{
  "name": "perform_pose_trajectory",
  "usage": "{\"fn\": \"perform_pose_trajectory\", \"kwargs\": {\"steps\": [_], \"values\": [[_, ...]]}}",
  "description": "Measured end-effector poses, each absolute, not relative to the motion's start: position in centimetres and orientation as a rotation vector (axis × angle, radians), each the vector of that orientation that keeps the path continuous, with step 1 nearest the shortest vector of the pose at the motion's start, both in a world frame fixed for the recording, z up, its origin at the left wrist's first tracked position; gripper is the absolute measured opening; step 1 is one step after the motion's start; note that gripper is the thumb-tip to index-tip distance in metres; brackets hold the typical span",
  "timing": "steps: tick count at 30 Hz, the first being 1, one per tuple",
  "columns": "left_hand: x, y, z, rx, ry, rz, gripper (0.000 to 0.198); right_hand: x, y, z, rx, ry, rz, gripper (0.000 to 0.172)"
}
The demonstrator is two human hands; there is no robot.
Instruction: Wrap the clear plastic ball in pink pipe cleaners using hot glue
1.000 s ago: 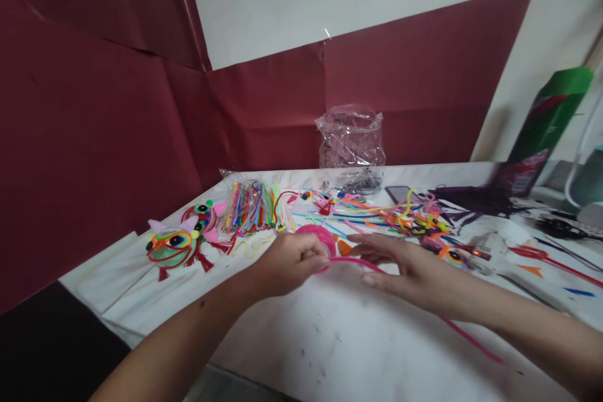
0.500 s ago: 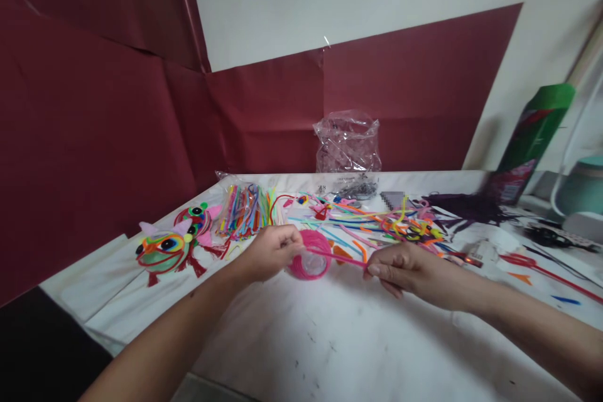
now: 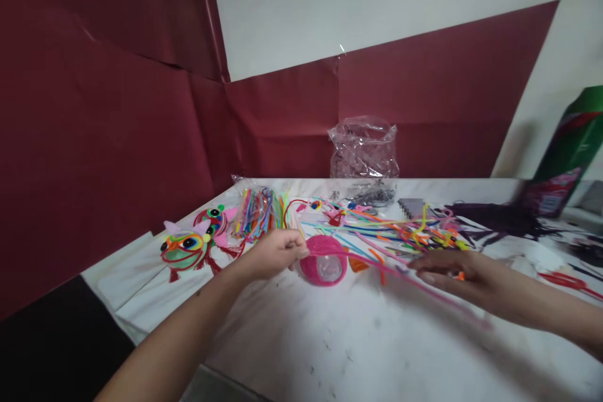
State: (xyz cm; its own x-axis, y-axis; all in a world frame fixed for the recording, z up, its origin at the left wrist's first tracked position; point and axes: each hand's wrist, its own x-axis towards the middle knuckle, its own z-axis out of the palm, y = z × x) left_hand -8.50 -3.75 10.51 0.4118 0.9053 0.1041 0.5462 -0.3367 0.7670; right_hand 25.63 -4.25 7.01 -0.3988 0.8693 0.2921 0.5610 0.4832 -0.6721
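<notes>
My left hand (image 3: 279, 254) is closed in a pinch on one end of a strand of pink yarn (image 3: 362, 257). The strand runs to the right and sags away in a blur under my other hand. My right hand (image 3: 455, 276) is smeared by motion, its thumb and fingers apart beside the strand. Just behind the strand, a roll of pink yarn (image 3: 311, 270) with a clear hollow middle rests on the white table (image 3: 339, 339).
Left stand two colourful animal-face crafts (image 3: 181, 254) with red tassels. Behind them lies a bag of pipe cleaners (image 3: 261, 210). Loose pipe cleaners (image 3: 372, 223), a clear plastic bag (image 3: 362, 151), red-handled scissors (image 3: 565, 279) and a green container (image 3: 565, 151) fill the back and right.
My right hand has moved right and its fingers have parted, with the strand's far end now trailing past it. My left hand keeps its pinch. The view has turned slightly left.
</notes>
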Motion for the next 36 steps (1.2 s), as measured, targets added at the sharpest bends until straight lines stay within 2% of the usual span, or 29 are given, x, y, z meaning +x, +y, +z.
{"fn": "perform_pose_trajectory", "kwargs": {"steps": [4, 8, 11, 15, 19, 22, 26, 30, 34, 36], "values": [[-5.7, -5.1, 10.9, 2.195, 1.195, 0.645, 0.017, 20.5, -6.3, 8.4, -1.069, -2.132, 0.605, 0.039], [-3.8, -5.3, 10.3, 2.179, 1.123, 0.755, 0.016, 16.8, -6.9, 8.5, -1.052, -2.073, 0.871, 0.028], [-3.4, -5.0, 9.4, 2.140, 1.110, 0.958, 0.017, 16.4, -6.5, 7.9, -1.083, -1.865, 1.117, 0.031], [-3.3, -4.9, 8.4, 2.642, 0.989, 1.323, 0.014, 16.6, -6.2, 7.6, -1.124, -1.688, 1.279, 0.035], [-2.6, -4.8, 8.1, 3.003, 0.762, 1.216, 0.018, 16.4, -6.4, 7.6, -1.087, -1.596, 1.394, 0.033], [-2.3, -4.0, 8.5, 2.788, 0.743, 1.259, 0.020, 16.5, -6.3, 7.7, -1.079, -1.557, 1.410, 0.032], [-3.4, -1.8, 9.5, 2.179, 1.110, 1.459, 0.015, 17.4, -5.4, 7.7, -1.035, -1.480, 1.429, 0.033], [-4.0, -0.8, 10.2, 1.964, 1.274, 1.388, 0.020, 18.3, -4.5, 7.4, -0.953, -1.419, 1.489, 0.035], [-1.8, -2.8, 9.7, 1.965, 1.189, 1.175, 0.007, 18.0, -4.3, 7.1, -0.884, -1.384, 1.549, 0.036], [-0.3, -3.8, 9.3, 1.912, 1.148, 1.126, 0.009, 17.6, -4.5, 7.0, -0.860, -1.374, 1.574, 0.036]]}}
